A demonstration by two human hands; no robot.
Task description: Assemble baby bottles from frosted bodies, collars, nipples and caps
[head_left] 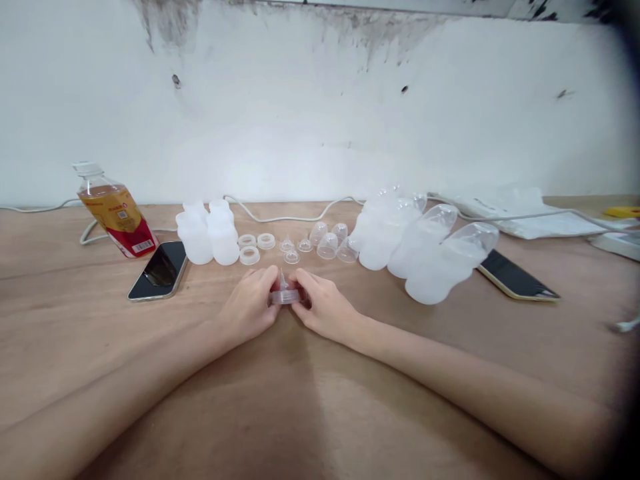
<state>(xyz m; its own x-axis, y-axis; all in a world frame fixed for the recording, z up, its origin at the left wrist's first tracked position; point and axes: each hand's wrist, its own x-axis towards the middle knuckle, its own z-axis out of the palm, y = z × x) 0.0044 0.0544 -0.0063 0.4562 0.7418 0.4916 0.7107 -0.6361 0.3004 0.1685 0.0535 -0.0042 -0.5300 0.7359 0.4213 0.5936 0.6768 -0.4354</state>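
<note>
Wooden table [225, 413], white wall [280, 100] behind; your left hand [250, 303] and right hand [327, 307] close around a ring [285, 297] with its teat [283, 283] upright. Domed bottles [431, 273] stand right; undomed bottles [225, 243], loose rings [249, 255], spare teats [291, 257] and clear domes [327, 247] wait beyond.

Here's my bare left hand [253, 300] curled inward, my bare right hand [325, 303] facing it, fingers bent, both bare forearms [435, 360] slanting in from the lower corners
</note>
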